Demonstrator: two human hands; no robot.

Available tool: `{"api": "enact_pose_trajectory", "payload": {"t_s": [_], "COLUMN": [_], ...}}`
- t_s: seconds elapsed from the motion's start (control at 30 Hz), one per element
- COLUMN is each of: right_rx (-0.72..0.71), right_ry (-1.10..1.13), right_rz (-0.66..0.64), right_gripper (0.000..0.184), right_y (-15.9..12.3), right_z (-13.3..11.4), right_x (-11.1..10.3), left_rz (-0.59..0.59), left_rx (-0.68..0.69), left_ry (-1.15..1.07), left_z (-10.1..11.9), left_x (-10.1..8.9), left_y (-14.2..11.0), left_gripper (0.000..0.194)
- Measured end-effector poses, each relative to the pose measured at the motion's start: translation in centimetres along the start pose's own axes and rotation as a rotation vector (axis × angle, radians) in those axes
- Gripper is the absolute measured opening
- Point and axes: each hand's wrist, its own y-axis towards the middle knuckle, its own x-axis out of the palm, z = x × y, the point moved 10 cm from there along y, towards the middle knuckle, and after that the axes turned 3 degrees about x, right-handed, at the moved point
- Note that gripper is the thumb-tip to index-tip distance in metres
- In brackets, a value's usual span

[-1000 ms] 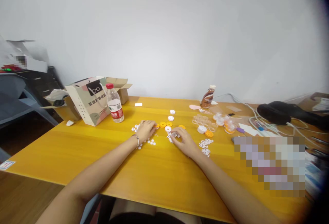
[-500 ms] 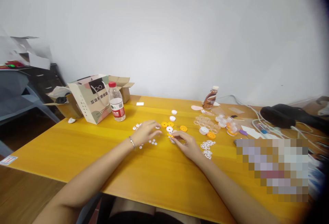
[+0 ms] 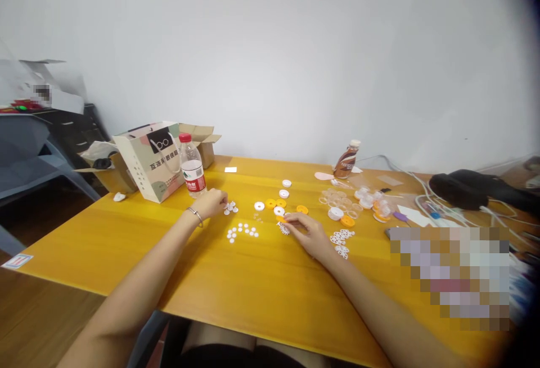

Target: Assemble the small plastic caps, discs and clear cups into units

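Observation:
My left hand (image 3: 210, 203) is over the left cluster of small white pieces (image 3: 231, 209), its fingers bent together and pointing down. Whatever is between its fingertips is hidden. My right hand (image 3: 311, 234) pinches the edge of an orange round piece (image 3: 280, 219). Just below that piece, a white openwork disc (image 3: 283, 228) lies by the fingers. Around them are a white ring-shaped disc (image 3: 279, 211), two yellow discs (image 3: 270, 203) side by side and another white disc (image 3: 259, 206). Several small white dots (image 3: 240, 232) are scattered between my hands.
A water bottle (image 3: 193, 174) and paper bag (image 3: 147, 165) stand left, before a cardboard box (image 3: 202, 138). To the right are white openwork discs (image 3: 341, 237), clear rings (image 3: 337, 199), a white lid (image 3: 335, 214), a brown drink bottle (image 3: 346, 161) and cables (image 3: 422, 202).
My left hand has moved left from the middle to the small white pieces, and its fingers have closed. A white disc now lies left of the yellow ones. My right hand stays nearly still.

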Motion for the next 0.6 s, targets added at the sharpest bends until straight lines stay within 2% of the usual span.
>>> {"api": "enact_pose_trajectory", "payload": {"t_s": [0.07, 0.13, 0.17, 0.2, 0.27, 0.33, 0.43, 0.5, 0.6], "right_rx": [0.014, 0.030, 0.031, 0.026, 0.007, -0.015, -0.075, -0.137, -0.209], "right_ry": [-0.004, -0.009, -0.009, -0.010, -0.015, -0.034, -0.074, -0.083, -0.088], "right_rz": [0.037, 0.076, 0.085, 0.084, 0.053, 0.016, -0.057, -0.151, -0.300], "right_gripper": [0.017, 0.016, 0.016, 0.015, 0.014, 0.013, 0.012, 0.012, 0.017], "right_y": [0.1, 0.1, 0.2, 0.2, 0.3, 0.2, 0.0, -0.4, -1.2], "right_z": [0.3, 0.8, 1.0, 1.1, 0.9, 0.5, -0.8, -2.1, -3.5], "right_x": [-0.6, -1.2, -1.4, -1.5, -1.3, -1.1, -0.6, 0.3, 1.8], "left_rz": [-0.003, -0.050, -0.048, -0.036, -0.025, -0.005, 0.006, 0.051, 0.241], "left_rx": [0.101, 0.349, 0.421, 0.472, 0.497, 0.477, 0.457, 0.425, 0.312], "left_ry": [-0.063, -0.225, -0.245, -0.234, -0.205, -0.204, -0.308, -0.403, -0.497], "left_z": [3.7, 9.2, 11.3, 13.0, 14.8, 15.2, 14.3, 12.9, 10.1], "left_x": [0.2, 1.3, 1.9, 2.5, 3.9, 4.6, 4.1, 2.6, -0.5], "left_y": [-0.5, -1.4, -1.8, -2.1, -2.2, -2.1, -2.0, -1.9, -1.8], "left_gripper": [0.014, 0.016, 0.016, 0.016, 0.014, 0.014, 0.018, 0.019, 0.020]}}
